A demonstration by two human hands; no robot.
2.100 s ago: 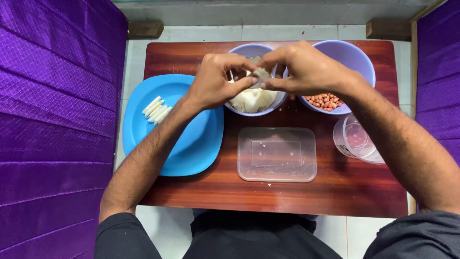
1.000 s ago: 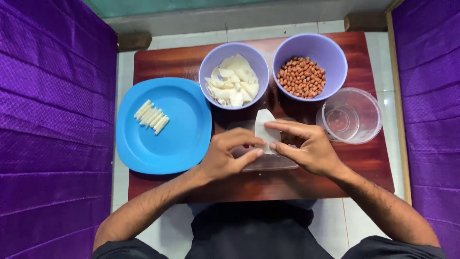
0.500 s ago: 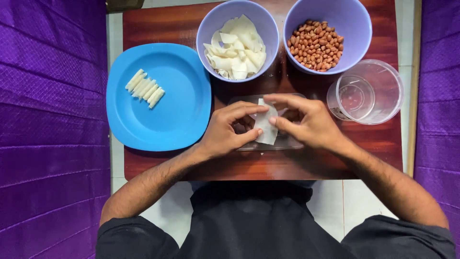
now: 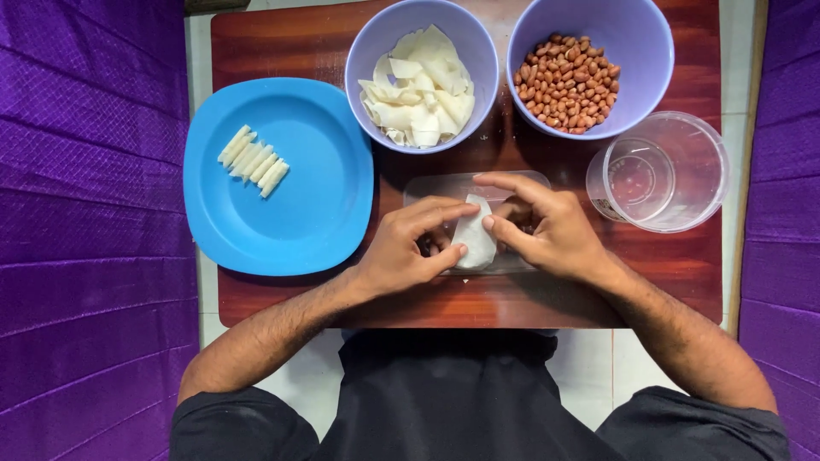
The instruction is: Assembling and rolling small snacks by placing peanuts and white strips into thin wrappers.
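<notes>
While six rolled white sticks [image 4: 253,160] lie finished on the blue plate [image 4: 316,213], the left hand [image 4: 408,249] and right hand [image 4: 547,229] both pinch one white wrapper [image 4: 474,242] over the clear rectangular container [image 4: 444,183]; many wrappers remain in the bowl [image 4: 376,51].

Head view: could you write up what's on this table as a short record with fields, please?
surface: wooden table
left hand: pinching the white wrapper
right hand: pinching the same wrapper from the other side
under the hands: clear tray
blue plate: a row of small white rolls
left bowl: loose white wrappers
right bowl: peanuts
clear tub: right of the hands, contents unclear
</notes>
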